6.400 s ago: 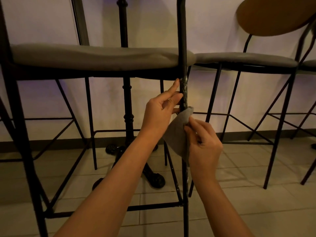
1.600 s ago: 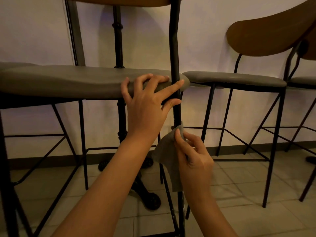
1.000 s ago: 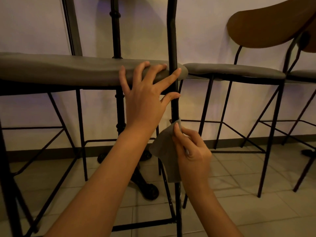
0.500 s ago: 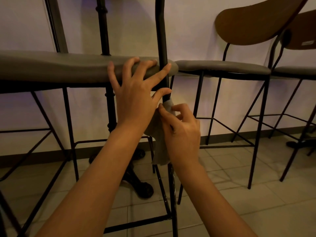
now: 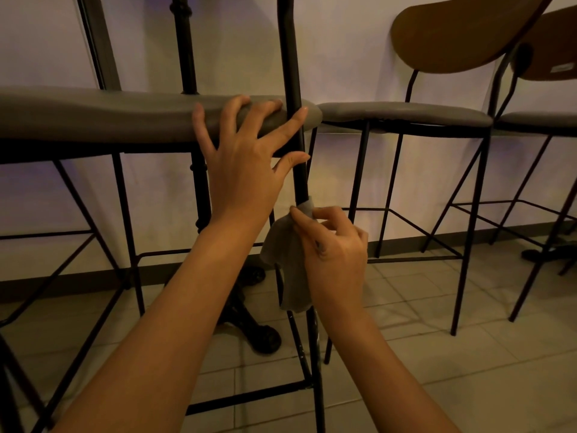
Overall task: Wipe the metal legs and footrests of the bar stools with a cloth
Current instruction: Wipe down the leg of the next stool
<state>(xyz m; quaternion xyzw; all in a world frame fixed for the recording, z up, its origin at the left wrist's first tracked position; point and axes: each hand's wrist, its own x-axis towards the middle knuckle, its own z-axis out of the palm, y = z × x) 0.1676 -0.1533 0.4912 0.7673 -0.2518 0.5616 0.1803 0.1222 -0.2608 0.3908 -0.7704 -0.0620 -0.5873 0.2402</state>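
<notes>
Left hand [image 5: 243, 170] sits at frame centre, fingers spread wide and resting on the grey padded seat [image 5: 93, 115] of the nearest bar stool; index finger and thumb straddle the stool's black metal leg [image 5: 299, 170], thumb tip touching it. Right hand [image 5: 335, 254] is just below and right of it, pinching a grey cloth [image 5: 288, 260] between thumb and fingers against the same leg, below the seat. Cloth's top edge wraps the leg; the rest hangs loose down the left side of the hand. The leg runs from top of frame to bottom centre, with scuffed pale marks lower down. A black footrest bar [image 5: 249, 396] joins it near the bottom. Second bar stool [image 5: 406, 115] with a brown wooden backrest [image 5: 462, 32] stands at right, a third at far right edge. Black cast-iron table base [image 5: 249, 326] stands behind the near stool on the tiled floor [image 5: 468, 354].
</notes>
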